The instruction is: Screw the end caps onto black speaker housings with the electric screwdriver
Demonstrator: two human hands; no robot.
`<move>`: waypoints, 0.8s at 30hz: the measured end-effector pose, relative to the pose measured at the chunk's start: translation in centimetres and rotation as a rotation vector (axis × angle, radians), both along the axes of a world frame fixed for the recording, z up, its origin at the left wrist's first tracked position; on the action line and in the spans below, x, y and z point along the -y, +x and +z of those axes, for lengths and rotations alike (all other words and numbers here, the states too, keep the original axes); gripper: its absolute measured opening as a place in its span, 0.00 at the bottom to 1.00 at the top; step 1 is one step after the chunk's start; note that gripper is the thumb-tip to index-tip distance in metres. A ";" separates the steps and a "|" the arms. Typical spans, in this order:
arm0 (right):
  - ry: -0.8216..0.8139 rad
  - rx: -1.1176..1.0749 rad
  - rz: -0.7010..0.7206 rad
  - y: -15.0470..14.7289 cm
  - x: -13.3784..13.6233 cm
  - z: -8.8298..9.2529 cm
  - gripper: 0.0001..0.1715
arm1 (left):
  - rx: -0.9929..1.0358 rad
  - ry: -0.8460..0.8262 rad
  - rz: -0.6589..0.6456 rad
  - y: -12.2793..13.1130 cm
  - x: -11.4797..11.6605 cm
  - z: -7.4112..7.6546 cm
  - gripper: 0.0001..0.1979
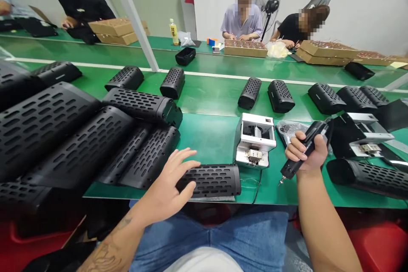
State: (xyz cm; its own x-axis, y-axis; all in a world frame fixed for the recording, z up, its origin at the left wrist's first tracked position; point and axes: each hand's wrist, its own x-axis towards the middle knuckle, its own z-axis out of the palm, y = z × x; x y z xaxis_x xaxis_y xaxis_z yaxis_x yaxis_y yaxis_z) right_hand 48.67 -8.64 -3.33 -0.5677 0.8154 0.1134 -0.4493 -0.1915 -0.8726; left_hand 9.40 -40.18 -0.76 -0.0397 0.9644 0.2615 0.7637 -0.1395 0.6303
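A black electric screwdriver [301, 151] is gripped in my right hand [307, 153], its bit pointing down and to the left above the green bench. My left hand [174, 182] has its fingers spread at the left end of a black slotted housing [215, 179], which lies lengthwise near the bench's front edge. Whether the fingers touch the housing I cannot tell. Between my hands, farther back, stands a white and black screw feeder [256, 140] with a metal piece at its front. A clear plastic bag [288, 129] lies behind my right hand.
Several black housings [79, 148] are piled at the left, and another [371, 178] lies at the right beside a second white machine [366, 134]. More housings [250, 92] sit on the green belt [207, 93]. A white post [134, 17] rises beyond; people work across the line.
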 end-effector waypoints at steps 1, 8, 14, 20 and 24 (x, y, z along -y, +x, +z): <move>-0.014 -0.012 0.044 -0.1 -0.7 -0.5 0.30 | -0.044 0.004 -0.040 0.5 -1.5 1.3 0.22; -0.104 -0.090 0.218 -1.2 -4.7 -3.7 0.33 | -0.261 -0.058 -0.298 4.1 -14.5 6.3 0.28; -0.215 -0.182 0.339 -1.6 -5.9 -5.6 0.28 | -0.349 -0.164 -0.475 6.4 -23.4 5.9 0.48; -0.346 -0.355 0.457 -1.4 -4.4 -6.4 0.25 | -0.377 -0.222 -0.530 7.0 -27.6 4.9 0.59; -0.418 -0.383 0.456 -1.4 -3.4 -6.0 0.23 | -0.443 -0.221 -0.559 7.5 -28.6 4.5 0.53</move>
State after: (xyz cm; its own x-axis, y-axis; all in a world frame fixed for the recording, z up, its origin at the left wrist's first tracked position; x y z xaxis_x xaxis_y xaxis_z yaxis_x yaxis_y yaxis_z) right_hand 47.23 -5.22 -9.31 -0.8444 0.5256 0.1035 -0.5045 -0.7155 -0.4833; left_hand 16.88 -11.58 3.69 0.5360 0.8419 -0.0632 0.8052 -0.4872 0.3381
